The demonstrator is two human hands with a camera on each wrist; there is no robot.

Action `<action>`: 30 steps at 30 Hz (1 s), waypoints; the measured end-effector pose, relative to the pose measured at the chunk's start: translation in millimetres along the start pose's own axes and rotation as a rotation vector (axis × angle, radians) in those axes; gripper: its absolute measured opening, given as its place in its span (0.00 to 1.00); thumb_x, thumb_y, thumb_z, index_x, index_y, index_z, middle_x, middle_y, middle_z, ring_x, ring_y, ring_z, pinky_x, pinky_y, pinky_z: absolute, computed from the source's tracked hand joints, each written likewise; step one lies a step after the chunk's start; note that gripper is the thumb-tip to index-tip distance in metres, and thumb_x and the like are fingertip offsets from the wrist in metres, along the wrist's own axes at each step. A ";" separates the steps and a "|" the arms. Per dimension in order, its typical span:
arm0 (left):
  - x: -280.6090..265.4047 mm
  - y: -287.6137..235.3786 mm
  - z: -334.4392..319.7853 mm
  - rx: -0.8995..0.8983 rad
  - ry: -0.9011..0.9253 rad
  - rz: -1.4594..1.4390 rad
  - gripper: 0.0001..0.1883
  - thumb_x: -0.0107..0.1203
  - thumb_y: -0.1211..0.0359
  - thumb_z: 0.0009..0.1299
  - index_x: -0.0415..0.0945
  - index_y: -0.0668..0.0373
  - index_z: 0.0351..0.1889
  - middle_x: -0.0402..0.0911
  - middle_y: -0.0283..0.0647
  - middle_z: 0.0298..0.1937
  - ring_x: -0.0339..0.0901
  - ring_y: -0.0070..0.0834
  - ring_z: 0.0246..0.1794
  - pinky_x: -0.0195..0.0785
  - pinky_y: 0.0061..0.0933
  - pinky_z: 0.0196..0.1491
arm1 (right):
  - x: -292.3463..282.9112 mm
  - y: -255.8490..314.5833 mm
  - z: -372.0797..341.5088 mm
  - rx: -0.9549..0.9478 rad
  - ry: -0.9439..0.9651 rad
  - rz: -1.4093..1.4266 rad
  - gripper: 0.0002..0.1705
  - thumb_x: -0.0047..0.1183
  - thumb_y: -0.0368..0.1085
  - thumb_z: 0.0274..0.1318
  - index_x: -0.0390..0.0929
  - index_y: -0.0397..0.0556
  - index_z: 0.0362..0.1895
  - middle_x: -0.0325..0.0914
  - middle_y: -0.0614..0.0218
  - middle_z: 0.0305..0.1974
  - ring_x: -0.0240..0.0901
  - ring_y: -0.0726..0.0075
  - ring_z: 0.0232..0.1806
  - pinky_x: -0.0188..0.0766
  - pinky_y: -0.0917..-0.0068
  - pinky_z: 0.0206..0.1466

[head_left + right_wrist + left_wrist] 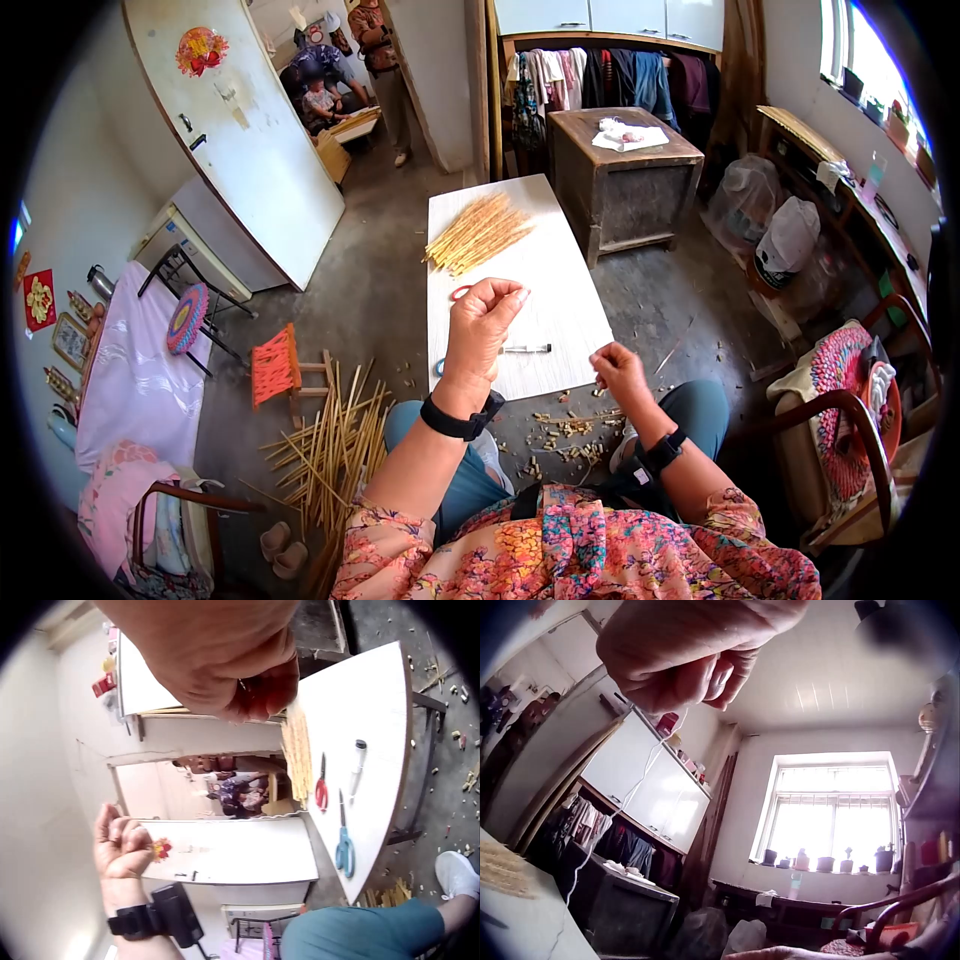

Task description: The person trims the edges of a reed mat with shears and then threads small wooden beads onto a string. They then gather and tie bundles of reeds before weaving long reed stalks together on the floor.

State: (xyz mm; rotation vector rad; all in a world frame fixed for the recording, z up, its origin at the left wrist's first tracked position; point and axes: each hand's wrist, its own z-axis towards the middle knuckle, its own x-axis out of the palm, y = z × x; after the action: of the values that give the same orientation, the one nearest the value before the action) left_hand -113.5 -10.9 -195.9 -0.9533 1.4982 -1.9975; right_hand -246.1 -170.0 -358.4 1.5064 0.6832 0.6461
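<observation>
My left hand (482, 325) is raised over the white table (560, 300), thumb and fingers pinching a thin white string (574, 879). In the left wrist view the string trails down from the fingers toward the table. To the right and lower, my right hand (620, 372) hovers by the table's near corner with curled fingers; I cannot tell whether they hold anything. A bundle of dry yellow stalks (480, 235) lies at the table's far end. Red-handled scissors (322, 793), blue-handled scissors (345, 851) and a black-capped pen (358, 769) lie nearer.
Loose stalks (335, 440) are heaped on the floor at left, by a small orange-seated stool (275, 366). Cut stalk bits (575, 440) litter the floor between the feet. A wooden chest (625, 185) stands beyond the table; people (375, 50) are in the far doorway.
</observation>
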 end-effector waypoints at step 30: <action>-72.2 2.3 -73.1 -0.076 -0.146 0.168 0.03 0.49 0.74 0.62 0.72 0.64 0.31 0.76 0.43 0.30 0.70 0.23 0.25 0.64 0.22 0.31 | 65.5 -104.0 139.9 -0.610 0.445 -1.013 0.07 0.50 0.35 0.41 0.70 0.47 0.27 0.72 0.56 0.32 0.70 0.50 0.37 0.69 0.61 0.42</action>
State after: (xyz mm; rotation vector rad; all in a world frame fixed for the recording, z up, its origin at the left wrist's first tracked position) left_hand -122.0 86.3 -228.2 -0.9487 1.5287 -1.7278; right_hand -101.8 -211.0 -468.8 0.3285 1.3094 0.3282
